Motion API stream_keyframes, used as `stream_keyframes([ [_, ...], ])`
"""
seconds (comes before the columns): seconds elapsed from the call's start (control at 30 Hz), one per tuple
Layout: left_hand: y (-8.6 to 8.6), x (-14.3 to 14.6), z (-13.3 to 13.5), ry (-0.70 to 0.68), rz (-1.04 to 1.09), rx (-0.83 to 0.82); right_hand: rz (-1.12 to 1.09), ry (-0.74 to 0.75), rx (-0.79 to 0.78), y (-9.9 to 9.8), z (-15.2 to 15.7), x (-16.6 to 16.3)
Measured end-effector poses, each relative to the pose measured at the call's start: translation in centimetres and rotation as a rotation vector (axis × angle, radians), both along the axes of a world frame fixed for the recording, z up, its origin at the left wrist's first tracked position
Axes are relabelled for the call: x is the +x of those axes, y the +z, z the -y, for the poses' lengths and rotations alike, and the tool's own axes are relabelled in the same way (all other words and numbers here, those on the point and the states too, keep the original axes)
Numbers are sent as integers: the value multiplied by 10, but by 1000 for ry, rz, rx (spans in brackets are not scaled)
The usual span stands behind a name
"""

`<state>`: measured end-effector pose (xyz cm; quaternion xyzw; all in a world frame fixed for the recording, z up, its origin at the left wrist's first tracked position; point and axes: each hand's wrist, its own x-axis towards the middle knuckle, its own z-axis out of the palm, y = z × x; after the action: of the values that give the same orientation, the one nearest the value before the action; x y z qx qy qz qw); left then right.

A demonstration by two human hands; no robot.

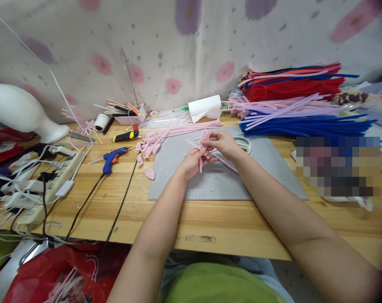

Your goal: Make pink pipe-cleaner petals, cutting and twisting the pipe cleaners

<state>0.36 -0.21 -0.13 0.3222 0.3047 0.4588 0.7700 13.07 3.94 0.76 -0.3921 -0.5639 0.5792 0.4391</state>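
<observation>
Over the grey cutting mat [172, 185], both hands meet on pink pipe cleaners [204, 136] bent into loops, with loose ends sticking out below and to the left. My left hand [193, 162] is closed around their lower part. Thumb and fingers of my right hand [223, 143] pinch the looped upper part. Partly hidden behind the right hand and wrist are the pale green handles of scissors [244, 144]. Left of the hands, several pink petal-shaped pieces [149, 145] lie in a pile, with one single petal [149, 172] nearer me.
A blue glue gun [112, 160] and a yellow-black utility knife [125, 136] lie left of the mat. Bundles of blue pipe cleaners [307, 125] and red ones [295, 88] are stacked at the back right. Cables crowd a power strip [60, 172]; a white foam head [17, 107] stands far left.
</observation>
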Motion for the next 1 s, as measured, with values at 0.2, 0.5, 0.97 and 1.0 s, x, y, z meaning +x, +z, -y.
stream_keyframes([
  [0.2, -3, 3, -1, 57, -54, -10, 56, 121, -28, 3, 2, 3],
  [0.5, -4, 0, 1, -110, -76, 11, 46, 272, -37, 13, 7, 11],
  [0.97, -1, 4, 3, -89, -95, -2, -208, 209, -220, -3, 1, 10],
  [1.0, -1, 4, 3, -135, -69, 9, -218, 216, -259, -2, 3, 9],
])
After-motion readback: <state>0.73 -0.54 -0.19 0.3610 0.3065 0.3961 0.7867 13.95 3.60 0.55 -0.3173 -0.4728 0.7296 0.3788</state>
